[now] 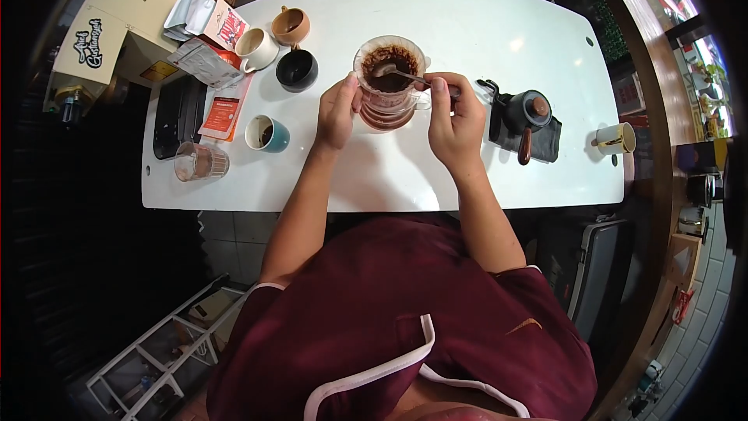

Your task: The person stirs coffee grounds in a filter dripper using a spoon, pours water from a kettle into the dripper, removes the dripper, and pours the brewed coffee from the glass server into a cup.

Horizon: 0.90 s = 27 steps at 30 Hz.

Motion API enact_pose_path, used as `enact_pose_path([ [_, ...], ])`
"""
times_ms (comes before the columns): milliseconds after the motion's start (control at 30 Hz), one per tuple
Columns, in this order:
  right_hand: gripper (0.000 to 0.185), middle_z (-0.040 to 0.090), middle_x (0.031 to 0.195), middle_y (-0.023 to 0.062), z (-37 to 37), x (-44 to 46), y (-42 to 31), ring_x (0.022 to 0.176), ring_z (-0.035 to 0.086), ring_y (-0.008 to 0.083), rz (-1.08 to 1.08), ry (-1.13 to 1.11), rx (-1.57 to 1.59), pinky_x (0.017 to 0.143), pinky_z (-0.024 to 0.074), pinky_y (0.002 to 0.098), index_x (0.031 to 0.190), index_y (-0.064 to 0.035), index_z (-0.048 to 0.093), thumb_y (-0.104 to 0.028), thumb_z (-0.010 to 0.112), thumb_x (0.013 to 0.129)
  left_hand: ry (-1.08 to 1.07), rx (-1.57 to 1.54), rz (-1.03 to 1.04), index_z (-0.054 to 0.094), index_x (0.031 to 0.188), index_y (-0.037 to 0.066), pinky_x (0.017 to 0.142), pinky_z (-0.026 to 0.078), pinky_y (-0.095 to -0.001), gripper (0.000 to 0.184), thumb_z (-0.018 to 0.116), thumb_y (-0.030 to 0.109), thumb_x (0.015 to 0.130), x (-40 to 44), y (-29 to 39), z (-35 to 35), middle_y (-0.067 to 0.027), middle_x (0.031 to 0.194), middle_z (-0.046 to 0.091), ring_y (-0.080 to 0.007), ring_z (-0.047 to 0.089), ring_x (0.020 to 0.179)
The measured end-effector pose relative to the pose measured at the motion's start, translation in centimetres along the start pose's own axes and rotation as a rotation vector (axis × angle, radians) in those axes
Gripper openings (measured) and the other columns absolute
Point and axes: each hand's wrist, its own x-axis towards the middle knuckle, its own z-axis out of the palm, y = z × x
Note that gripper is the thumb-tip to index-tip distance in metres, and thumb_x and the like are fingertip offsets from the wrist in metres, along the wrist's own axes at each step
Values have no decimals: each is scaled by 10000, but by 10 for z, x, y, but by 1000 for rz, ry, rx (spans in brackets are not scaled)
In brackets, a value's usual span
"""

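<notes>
A glass dripper (363, 54) with dark wet coffee grounds (393, 74) inside stands on a glass server (387, 115) near the middle of the white table. My left hand (340, 111) holds the dripper's left side, its fingers partly hidden behind the glass. Between the closed fingers of my right hand (456, 119) is a metal spoon (410, 76), its bowl inside the dripper among the grounds. The server's handle shows just left of my right hand.
Left of the dripper are a black bowl (297, 70), a brown cup (291, 26), a white mug (257, 48), a blue cup (267, 134), a ribbed glass (201, 162) and coffee bags (206, 62). A black kettle (527, 113) rests at right, a mug (615, 139) near the edge.
</notes>
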Motion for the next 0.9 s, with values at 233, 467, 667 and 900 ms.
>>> enact_pose_path([
  [233, 149, 690, 832, 139, 1, 0, -2, 782, 675, 142, -69, 16, -10, 643, 518, 238, 970, 48, 590, -84, 525, 946, -15, -18, 25, 415, 692, 96, 636, 318, -251, 380, 361, 300, 1008, 0, -1, 0, 14, 692, 383, -99, 373, 694],
  [467, 144, 693, 830, 138, 4, 1, 3, 751, 673, 138, -154, 19, -16, 624, 514, 233, 961, 49, 593, -80, 531, 943, -12, -11, 26, 407, 689, 99, 629, 314, -252, 384, 360, 306, 1008, 0, -3, -1, 15, 687, 374, -102, 362, 683],
  [667, 145, 694, 828, 131, 0, 3, 1, 718, 659, 121, -91, 27, 26, 598, 499, 219, 956, 50, 591, -81, 532, 944, -18, 25, 15, 402, 681, 94, 625, 315, -252, 400, 354, 318, 1010, 0, -1, -1, 13, 677, 375, -104, 362, 672],
  [900, 150, 691, 819, 119, -3, 2, -1, 739, 658, 120, -52, 0, -61, 612, 500, 218, 949, 49, 587, -81, 513, 953, -31, 29, 19, 404, 679, 90, 618, 316, -252, 405, 353, 319, 1009, 1, -3, -3, 8, 676, 378, -105, 365, 669],
])
